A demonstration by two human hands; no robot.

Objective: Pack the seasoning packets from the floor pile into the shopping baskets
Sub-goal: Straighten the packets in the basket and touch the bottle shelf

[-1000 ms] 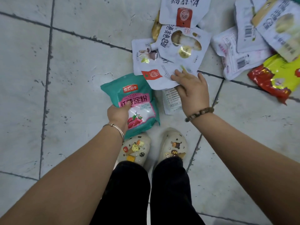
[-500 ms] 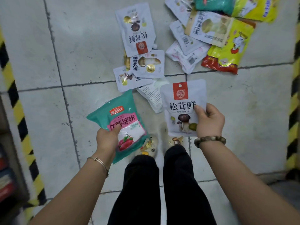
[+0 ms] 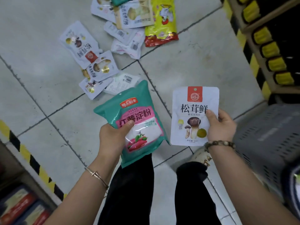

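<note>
The white packet (image 3: 191,114) reads 松茸鲜; the teal bag (image 3: 142,101), apparently, 红薯淀粉.

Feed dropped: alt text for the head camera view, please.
The left hand grips a teal plastic starch packet and the right hand holds a white mushroom-print pouch, both above the grey tiled floor. More packets lie piled ahead; a grey perforated basket stands at the right.

teal packet (image 3: 138,114), white mushroom packet (image 3: 193,111) held aloft, pile (image 3: 134,15) on floor
</note>
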